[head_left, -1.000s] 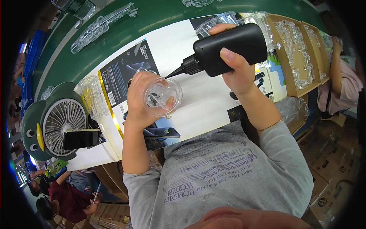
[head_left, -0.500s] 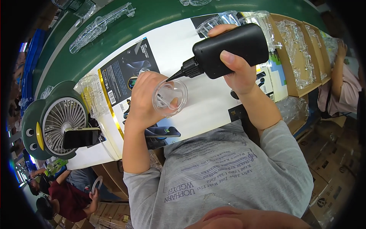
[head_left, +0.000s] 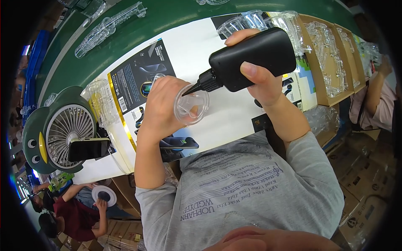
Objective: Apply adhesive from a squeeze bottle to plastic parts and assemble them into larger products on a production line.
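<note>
The person's right hand (head_left: 264,79), upper right of centre, is closed around a black squeeze bottle (head_left: 251,58), thumb across its near side. The bottle lies tilted over, its tapered nozzle (head_left: 205,83) pointing down and left into the mouth of a clear cup (head_left: 192,108) at mid-frame. The left hand (head_left: 161,102) grips that cup from the left; from here I can't quite tell whether the tip touches its wall. Below them spreads a white printed sheet (head_left: 226,113). More clear cups (head_left: 254,20) stand at top centre, beside a cardboard tray (head_left: 322,90) of clear parts at upper right. A green fan (head_left: 69,129) sits at the left, a phone (head_left: 89,150) before it.
</note>
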The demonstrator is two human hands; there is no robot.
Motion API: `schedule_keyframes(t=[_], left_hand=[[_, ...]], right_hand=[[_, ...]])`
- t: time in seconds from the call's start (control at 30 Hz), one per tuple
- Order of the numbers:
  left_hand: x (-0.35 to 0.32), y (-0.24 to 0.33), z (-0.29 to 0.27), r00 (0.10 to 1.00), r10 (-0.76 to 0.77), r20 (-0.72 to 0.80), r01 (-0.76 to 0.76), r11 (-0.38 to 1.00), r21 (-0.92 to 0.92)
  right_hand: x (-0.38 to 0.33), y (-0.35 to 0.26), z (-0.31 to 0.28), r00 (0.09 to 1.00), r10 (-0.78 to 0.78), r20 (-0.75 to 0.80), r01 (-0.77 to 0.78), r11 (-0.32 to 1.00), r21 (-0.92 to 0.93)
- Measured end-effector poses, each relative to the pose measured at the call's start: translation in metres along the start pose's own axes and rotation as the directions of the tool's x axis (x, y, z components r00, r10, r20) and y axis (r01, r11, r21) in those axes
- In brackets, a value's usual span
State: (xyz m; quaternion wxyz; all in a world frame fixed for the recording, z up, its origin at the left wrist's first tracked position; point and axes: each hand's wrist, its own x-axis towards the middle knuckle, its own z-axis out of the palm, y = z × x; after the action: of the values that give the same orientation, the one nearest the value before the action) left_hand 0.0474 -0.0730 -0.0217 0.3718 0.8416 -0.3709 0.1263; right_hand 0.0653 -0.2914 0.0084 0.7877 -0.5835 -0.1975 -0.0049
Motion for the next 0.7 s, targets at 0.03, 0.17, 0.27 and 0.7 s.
schedule_keyframes(t=[0.03,0.17,0.27,0.7], left_hand=[[0.000,0.001,0.000,1.000,-0.001,0.001,0.001,1.000,0.000],[0.002,0.001,0.000,1.000,0.001,0.001,-0.001,1.000,0.019],[-0.002,0.001,-0.001,0.995,-0.095,0.017,0.095,0.995,-0.020],[-0.007,-0.021,-0.001,0.809,-0.546,-0.220,0.271,0.677,-0.684]], right_hand=[[0.000,0.002,0.001,0.998,-0.068,0.010,0.068,0.998,0.020],[0.000,0.005,0.002,0.993,-0.114,-0.017,0.115,0.990,0.080],[0.001,0.004,0.005,0.996,-0.061,-0.070,0.073,0.981,0.182],[0.008,0.001,0.008,0.939,0.137,-0.315,-0.016,0.934,0.357]])
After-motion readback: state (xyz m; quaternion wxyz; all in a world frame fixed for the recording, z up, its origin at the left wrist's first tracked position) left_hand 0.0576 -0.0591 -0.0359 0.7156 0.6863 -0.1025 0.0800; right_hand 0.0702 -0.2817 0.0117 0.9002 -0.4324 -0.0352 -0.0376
